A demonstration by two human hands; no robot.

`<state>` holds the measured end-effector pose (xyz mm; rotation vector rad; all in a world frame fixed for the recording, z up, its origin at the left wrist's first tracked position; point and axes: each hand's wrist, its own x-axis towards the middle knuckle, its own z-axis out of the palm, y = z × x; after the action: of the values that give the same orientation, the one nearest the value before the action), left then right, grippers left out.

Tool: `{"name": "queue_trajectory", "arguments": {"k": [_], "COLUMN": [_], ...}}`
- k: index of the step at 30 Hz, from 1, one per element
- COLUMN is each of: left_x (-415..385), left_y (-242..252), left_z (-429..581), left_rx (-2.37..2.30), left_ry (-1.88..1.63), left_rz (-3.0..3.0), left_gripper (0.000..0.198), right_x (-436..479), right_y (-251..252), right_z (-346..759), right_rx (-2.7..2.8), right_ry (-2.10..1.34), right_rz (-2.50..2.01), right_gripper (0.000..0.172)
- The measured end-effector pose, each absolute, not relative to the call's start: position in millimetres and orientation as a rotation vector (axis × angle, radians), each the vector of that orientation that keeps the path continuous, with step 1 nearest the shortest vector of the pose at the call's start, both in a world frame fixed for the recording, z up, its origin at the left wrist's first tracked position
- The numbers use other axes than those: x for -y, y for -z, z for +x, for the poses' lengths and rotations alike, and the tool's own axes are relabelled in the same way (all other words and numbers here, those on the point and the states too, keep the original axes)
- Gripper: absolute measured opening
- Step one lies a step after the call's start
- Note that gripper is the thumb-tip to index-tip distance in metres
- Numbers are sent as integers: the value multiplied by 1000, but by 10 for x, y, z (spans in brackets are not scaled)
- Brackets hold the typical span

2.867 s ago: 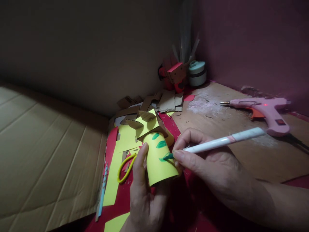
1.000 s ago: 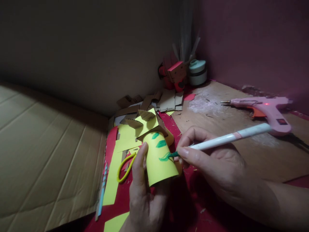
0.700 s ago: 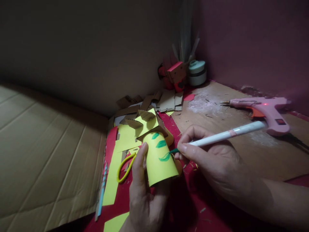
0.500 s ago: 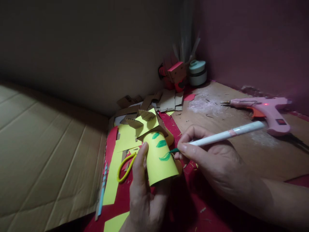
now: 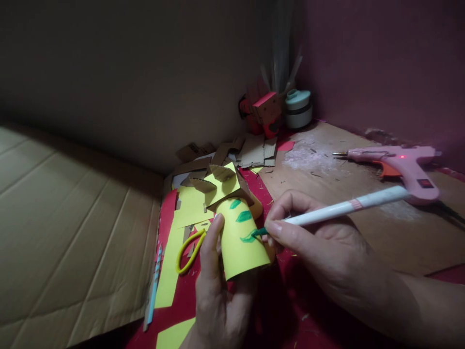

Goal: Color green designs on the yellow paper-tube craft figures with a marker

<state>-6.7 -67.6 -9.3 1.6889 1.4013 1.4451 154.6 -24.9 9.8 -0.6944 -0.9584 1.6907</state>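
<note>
My left hand point(image 5: 218, 291) is wrapped round a yellow paper figure point(image 5: 241, 257), its thumb lying along the left side. The figure has a tube-shaped body and a boxy head with two cardboard ears point(image 5: 222, 173). Two filled green leaf-shaped marks point(image 5: 243, 216) run down the body, with a third, partly coloured one below them. Between thumb and fingers, my right hand point(image 5: 319, 247) holds a white felt-tip pen point(image 5: 330, 213); its green tip touches the third mark. My left fingertips are hidden behind the body.
A pink glue gun point(image 5: 410, 167) with a lit red light lies at the right. Scissors with a yellow handle point(image 5: 179, 257), a blue pencil point(image 5: 155, 286) and yellow paper point(image 5: 169, 286) lie left. Behind are cardboard scraps point(image 5: 250, 150), a small box figure point(image 5: 267, 111) and a lidded pot point(image 5: 298, 109).
The pen tip has shifted slightly left and down, from the body's right side onto the third green mark. My left hand and the figure have hardly moved.
</note>
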Motion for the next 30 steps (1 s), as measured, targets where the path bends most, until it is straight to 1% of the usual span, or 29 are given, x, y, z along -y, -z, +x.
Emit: {"name": "queue_trajectory", "arguments": {"k": [19, 26, 30], "left_x": [668, 659, 633], "left_y": [109, 147, 138], "left_z": [-105, -188, -264], "left_rx": [-1373, -1367, -1314], "left_ry": [-1454, -1450, -1350], "left_rz": [1749, 1785, 1903], "left_gripper": [63, 62, 72], "right_x": [258, 262, 256], "right_y": [-95, -112, -119], "right_z": [1504, 1510, 1504], "right_rx": [886, 951, 934], "right_ry": [-1710, -1691, -1702], "right_rz": [-619, -632, -644], "right_gripper": [16, 17, 17]}}
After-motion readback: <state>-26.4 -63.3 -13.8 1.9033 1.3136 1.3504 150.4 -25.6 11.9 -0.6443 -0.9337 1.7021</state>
